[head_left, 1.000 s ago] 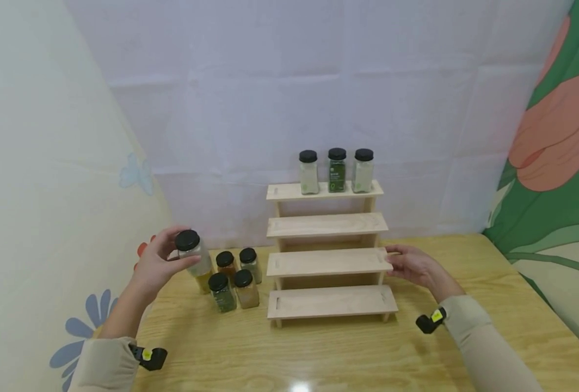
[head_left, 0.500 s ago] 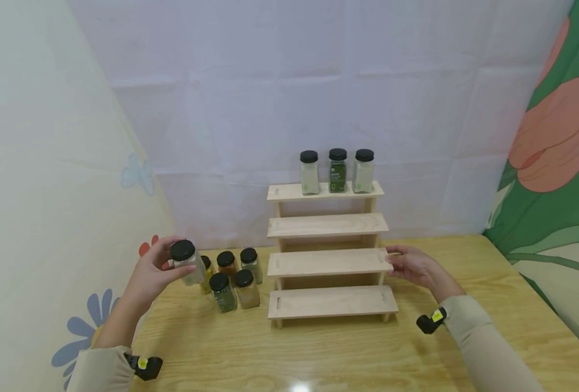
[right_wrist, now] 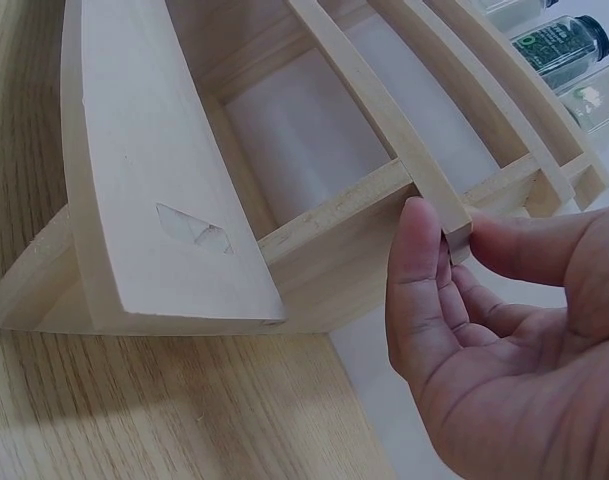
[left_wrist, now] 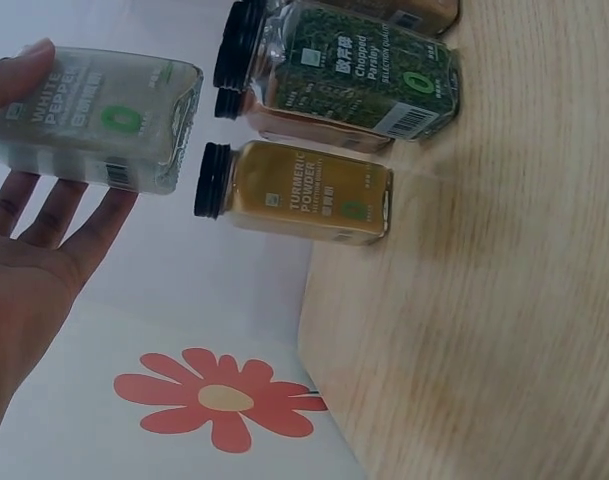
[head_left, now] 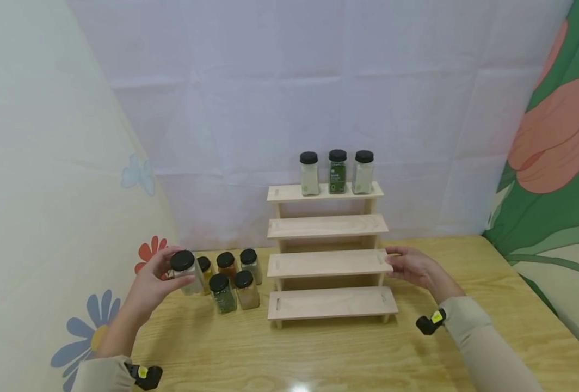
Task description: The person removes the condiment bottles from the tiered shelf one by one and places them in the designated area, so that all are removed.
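My left hand [head_left: 152,283] grips a black-capped white pepper jar [left_wrist: 94,120] between thumb and fingers, off the table in the left wrist view. Beside it stands a turmeric powder jar [left_wrist: 309,190], with a chopped parsley jar [left_wrist: 364,75] close by. My right hand [head_left: 414,267] pinches the right end of the second-lowest board on a stepped wooden rack [head_left: 331,302]; the right wrist view shows thumb and fingers around that board end. Three black-capped jars, a pale one [head_left: 310,179], a green one [head_left: 337,177] and another pale one [head_left: 363,178], stand on the top step.
More spice jars cluster left of the rack: a reddish one [head_left: 227,267], a greyish-green one [head_left: 251,267] and a tan one [head_left: 247,294]. They stand on a wood-grain table [head_left: 319,359]. A white cloth [head_left: 231,109] hangs behind, and printed panels flank both sides.
My left hand has drawn the white pepper jar slightly left, then lowered it, uncovering the turmeric jar's cap. My right hand stays on the rack.
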`<state>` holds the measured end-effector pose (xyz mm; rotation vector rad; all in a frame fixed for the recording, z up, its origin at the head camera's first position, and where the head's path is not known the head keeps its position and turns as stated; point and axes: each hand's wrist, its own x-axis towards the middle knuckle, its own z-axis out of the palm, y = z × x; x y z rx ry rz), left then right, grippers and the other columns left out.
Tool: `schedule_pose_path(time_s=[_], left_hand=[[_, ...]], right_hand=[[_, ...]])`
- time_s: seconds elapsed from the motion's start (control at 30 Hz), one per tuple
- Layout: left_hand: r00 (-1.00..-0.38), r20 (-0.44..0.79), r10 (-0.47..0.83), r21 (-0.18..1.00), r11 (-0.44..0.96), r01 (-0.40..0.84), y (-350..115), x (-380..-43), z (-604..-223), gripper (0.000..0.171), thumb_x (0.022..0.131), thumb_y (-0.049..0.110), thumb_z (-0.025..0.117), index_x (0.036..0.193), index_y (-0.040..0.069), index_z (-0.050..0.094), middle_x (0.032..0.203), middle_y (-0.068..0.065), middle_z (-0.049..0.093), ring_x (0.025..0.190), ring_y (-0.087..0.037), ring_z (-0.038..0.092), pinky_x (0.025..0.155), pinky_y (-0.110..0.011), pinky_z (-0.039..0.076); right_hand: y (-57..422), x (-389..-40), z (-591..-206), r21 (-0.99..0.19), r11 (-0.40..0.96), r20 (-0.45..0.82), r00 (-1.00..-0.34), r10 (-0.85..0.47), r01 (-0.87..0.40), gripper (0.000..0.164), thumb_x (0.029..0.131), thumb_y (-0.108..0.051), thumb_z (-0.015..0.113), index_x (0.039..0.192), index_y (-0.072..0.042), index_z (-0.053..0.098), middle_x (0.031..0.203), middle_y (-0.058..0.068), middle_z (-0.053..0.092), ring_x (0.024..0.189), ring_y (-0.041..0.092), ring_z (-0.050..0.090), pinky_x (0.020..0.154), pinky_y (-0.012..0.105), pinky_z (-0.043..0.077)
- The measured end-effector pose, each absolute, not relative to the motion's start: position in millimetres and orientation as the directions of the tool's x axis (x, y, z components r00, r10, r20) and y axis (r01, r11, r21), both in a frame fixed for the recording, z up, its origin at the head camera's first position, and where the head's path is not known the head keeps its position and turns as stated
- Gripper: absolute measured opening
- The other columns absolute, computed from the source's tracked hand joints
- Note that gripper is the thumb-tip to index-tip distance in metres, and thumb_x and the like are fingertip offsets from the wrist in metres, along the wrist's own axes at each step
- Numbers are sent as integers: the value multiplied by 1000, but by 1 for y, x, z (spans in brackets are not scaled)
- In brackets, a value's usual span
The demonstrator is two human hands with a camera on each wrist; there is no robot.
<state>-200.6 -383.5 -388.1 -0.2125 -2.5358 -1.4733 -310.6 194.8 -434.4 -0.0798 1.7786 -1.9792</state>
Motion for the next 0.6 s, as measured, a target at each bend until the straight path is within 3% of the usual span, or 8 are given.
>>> schedule_pose_path(time_s=[0.6], left_hand=[[-978,205,27,865,463,194,-392,-200,-419,64,89,12,79,142,3,45,114,21,60,104,5,59,79,-23,54]], right_hand=[[194,-308,-433,-954,-40,-261,-890,-375,297,57,102,1,52,150,14,24,93,1,68,82,10,67,75,26,58]])
